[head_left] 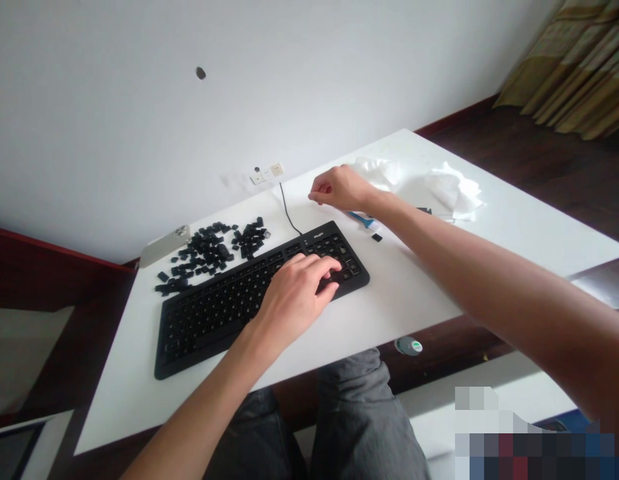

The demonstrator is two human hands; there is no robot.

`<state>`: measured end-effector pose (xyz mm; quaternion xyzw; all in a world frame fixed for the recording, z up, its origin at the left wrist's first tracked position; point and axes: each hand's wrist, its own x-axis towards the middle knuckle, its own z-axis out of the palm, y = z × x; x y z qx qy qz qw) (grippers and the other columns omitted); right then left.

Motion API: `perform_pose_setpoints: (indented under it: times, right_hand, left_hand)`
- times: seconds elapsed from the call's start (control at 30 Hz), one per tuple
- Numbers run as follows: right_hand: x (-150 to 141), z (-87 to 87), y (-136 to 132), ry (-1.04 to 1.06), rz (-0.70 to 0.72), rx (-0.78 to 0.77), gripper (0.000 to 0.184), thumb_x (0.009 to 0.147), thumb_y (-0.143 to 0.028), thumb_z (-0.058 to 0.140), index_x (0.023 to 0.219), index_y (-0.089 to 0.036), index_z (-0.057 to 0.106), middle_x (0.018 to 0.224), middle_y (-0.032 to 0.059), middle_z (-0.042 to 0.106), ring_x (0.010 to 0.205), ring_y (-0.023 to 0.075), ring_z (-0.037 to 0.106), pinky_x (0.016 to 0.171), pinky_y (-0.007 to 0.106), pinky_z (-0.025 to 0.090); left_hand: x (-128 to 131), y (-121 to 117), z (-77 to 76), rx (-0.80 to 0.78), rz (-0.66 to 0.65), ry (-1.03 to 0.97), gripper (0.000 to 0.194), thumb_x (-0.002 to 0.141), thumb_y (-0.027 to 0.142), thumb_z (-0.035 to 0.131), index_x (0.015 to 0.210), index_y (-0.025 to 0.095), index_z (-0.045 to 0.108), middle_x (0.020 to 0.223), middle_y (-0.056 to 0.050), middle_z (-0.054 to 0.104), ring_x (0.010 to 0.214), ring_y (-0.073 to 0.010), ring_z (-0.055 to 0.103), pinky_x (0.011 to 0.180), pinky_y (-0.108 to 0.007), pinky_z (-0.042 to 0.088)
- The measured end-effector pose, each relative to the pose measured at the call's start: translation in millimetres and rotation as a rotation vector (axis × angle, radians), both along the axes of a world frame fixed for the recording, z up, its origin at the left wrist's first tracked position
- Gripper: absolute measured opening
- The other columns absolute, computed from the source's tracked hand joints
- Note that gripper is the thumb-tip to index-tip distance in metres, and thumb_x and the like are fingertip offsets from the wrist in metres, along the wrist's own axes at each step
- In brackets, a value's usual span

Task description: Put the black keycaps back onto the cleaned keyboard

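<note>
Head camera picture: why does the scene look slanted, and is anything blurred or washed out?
In the head view, the white table sits at a slant and the scene looks stretched, as if from a wide lens; soft light leaves only faint shadows; the crumpled white tissue nearly washes out against the tabletop; a pixelated patch blurs the bottom-right corner.

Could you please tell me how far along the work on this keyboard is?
Many keycaps already lie piled beside the keyboard, its left side looking bare. The left hand is working at its right end, fingers on the keys. Some keys there still seem capped, though hard to tell.
</note>
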<state>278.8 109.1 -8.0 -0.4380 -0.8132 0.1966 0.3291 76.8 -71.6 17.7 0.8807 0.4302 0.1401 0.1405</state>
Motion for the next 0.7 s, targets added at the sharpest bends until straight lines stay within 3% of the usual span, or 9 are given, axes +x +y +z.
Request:
perform_pose_setpoints:
  times: [0.2,0.3,0.5,0.7]
  right_hand:
    - [1,2.2,-1,-0.007,-0.004,-0.012,0.018,0.089,-0.028,0.066,0.084,-0.019,0.081,0.075,0.0031,0.077,0.07,0.0173,0.064,0.074,0.036,0.047]
    - [-1,2.6,-2,-0.011,0.003,-0.031,0.017,0.09,-0.028,0.067,0.083,-0.02,0.08,0.077,0.0029,0.077,0.071,0.017,0.064,0.076,0.036,0.047]
    - [-9,-1.1,-4,-0.014,0.078,-0.049,0.017,0.09,-0.026,0.067,0.08,-0.02,0.078,0.076,0.0022,0.077,0.073,0.0167,0.066,0.078,0.035,0.048]
    - [-5,0.0,-3,-0.04,0.024,-0.044,0.018,0.09,-0.028,0.066,0.081,-0.02,0.08,0.074,0.0018,0.075,0.071,0.0164,0.063,0.077,0.036,0.045]
  left_hand:
    - [-3,-11,-1.9,0.123,-0.009,0.025,0.01,0.1,0.017,0.072,0.108,0.022,0.075,0.106,-0.004,0.078,0.101,-0.0228,0.067,0.093,-0.04,0.055]
    - [-5,-24,-6.9,0.206,-0.011,0.039,0.013,0.103,0.018,0.067,0.111,0.021,0.077,0.11,-0.007,0.078,0.103,-0.0238,0.066,0.094,-0.042,0.055]
    - [-3,-38,-14.9,0.234,0.012,0.065,0.022,0.101,0.019,0.066,0.122,0.02,0.075,0.118,-0.007,0.078,0.11,-0.0275,0.066,0.094,-0.048,0.053]
    - [0,-39,-16.7,0.194,0.042,0.045,0.028,0.098,0.018,0.067,0.124,0.021,0.073,0.123,-0.008,0.076,0.115,-0.0284,0.065,0.095,-0.049,0.053]
